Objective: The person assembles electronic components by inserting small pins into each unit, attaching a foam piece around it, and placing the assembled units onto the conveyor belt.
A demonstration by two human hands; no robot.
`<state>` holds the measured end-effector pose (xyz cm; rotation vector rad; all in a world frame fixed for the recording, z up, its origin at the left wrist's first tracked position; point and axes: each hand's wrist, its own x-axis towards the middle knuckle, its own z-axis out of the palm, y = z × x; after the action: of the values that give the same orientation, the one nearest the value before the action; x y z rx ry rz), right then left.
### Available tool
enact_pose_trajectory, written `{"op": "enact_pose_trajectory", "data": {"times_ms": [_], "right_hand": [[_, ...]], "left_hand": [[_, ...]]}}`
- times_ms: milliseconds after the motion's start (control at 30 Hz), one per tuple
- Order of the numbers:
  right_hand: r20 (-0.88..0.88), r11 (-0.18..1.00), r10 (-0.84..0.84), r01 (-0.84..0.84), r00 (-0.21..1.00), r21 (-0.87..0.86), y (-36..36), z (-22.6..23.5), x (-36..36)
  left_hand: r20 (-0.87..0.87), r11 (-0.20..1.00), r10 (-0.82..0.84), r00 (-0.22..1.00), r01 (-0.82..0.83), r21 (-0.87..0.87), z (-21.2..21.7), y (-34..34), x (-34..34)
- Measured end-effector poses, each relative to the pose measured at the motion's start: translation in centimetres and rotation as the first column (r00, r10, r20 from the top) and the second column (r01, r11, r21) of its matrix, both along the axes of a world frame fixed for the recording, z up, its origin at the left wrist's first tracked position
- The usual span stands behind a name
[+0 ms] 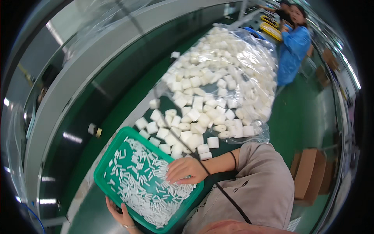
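Observation:
A green plastic tray [102, 163] holds many short white tube-like pieces [144, 187], scattered thinly at its far end and heaped toward the near side. My right hand [187, 170] lies over the tray's right side, fingers stretched out and touching the pieces. Beside the tray's lower left edge is my left hand [116, 213], its thumb and fingers curled around something dark that I cannot make out. Just beyond the tray lie loose white foam-like blocks [193, 114], some with a small hole.
A large clear plastic bag [253, 62] of white blocks covers the far bench. Left runs a dark green conveyor belt [83, 156] carrying a small white-and-yellow part [94, 130]. Cardboard boxes [307, 173] stand at right. A person in blue [292, 50] is at the far right, near yellow trays [270, 30].

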<state>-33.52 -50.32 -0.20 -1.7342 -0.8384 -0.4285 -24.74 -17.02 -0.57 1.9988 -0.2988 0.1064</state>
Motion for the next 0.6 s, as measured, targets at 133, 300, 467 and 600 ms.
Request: {"op": "enact_pose_trajectory", "data": {"times_ms": [133,300,467,600], "right_hand": [[-0.07,0.992,-0.09,0.084,0.993,-0.091,-0.2,0.6,-0.5],[-0.064,0.969,-0.134,0.117,0.989,-0.217,0.2,1.0,-0.1],[-0.131,0.949,-0.053,0.009,0.99,-0.316,0.8,2.5,0.0],[-0.127,0.942,-0.1,0.053,0.987,-0.331,0.9,1.8,0.4]], "left_hand": [[-0.018,0.994,-0.05,0.999,0.048,-0.1,0.3,-0.3,0.3],[-0.03,0.999,0.014,0.999,-0.015,-0.034,0.3,-0.1,0.6],[0.087,0.993,0.054,0.995,-0.062,0.095,1.0,0.8,0.2],[0.145,0.982,-0.006,0.989,-0.021,0.186,0.2,1.3,1.3]]}}
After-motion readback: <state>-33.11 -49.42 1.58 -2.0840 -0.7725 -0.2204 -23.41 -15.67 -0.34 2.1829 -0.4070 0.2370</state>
